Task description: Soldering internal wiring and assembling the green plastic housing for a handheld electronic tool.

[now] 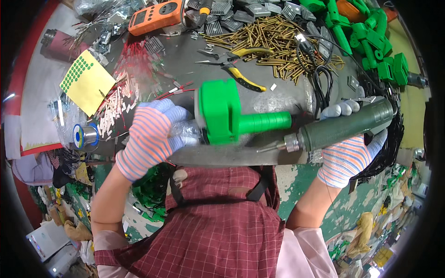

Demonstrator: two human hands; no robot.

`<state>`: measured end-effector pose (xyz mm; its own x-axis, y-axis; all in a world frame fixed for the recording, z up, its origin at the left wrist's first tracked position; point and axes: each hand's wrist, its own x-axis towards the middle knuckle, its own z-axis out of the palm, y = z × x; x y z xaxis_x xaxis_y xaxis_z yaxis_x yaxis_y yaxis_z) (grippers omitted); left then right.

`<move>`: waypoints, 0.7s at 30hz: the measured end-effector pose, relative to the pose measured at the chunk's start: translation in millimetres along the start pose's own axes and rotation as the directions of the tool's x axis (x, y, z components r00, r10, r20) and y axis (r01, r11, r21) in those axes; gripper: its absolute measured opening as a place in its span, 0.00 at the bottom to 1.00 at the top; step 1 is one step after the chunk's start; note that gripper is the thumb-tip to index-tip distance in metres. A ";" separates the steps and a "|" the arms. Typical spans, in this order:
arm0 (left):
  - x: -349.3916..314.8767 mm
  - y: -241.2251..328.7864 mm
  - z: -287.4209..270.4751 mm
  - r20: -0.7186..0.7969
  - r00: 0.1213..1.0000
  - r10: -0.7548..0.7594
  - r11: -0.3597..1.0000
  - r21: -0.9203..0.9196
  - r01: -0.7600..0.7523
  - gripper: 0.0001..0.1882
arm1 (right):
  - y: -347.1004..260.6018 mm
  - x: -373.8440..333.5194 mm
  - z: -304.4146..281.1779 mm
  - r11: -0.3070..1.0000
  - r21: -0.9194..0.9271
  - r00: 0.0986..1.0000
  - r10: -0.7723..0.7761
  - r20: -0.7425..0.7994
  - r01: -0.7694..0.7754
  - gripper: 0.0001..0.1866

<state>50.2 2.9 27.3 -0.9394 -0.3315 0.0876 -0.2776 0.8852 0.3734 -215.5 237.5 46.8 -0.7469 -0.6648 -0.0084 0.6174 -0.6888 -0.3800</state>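
My left hand (150, 132), in a striped knit glove, is closed round a clear plastic end of a green plastic tool housing (218, 111). The housing's ribbed green handle points right, over the near edge of the bench. In the same kind of glove, my right hand (345, 160) wraps round a dark grey-green electric screwdriver (347, 123). Its metal bit points left, just below the end of the green handle and apart from it. Part of the screwdriver's grip is hidden by my fingers.
Yellow-handled pliers (236, 62) lie beyond the housing, beside a heap of brass-coloured rods (273, 46). An orange meter (156, 17) stands at the back. Solder spool (86, 135), red wires (139, 60) and a yellow sticker sheet (88, 83) are left; green housings (366, 37) are piled far right.
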 end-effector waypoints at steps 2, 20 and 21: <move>-6.6 11.3 6.5 -0.083 0.993 0.079 0.989 0.133 -0.068 0.22 | -2.6 -7.1 -0.2 0.996 0.074 0.997 0.048 0.059 -0.053 0.33; -21.4 21.8 33.0 -0.086 0.995 0.045 0.998 -0.045 -0.049 0.39 | 25.1 4.1 -22.9 0.988 -0.025 0.922 -0.151 -0.356 0.152 0.23; -21.2 21.2 33.7 -0.100 0.993 0.056 0.997 -0.050 -0.061 0.38 | 26.2 4.3 -24.4 0.988 -0.026 0.926 -0.155 -0.343 0.155 0.23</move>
<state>57.4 39.7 2.2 -0.9287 -0.3123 0.1998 -0.2092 0.8863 0.4131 -208.6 223.7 14.3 -0.8723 -0.4100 -0.2665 0.4872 -0.7759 -0.4008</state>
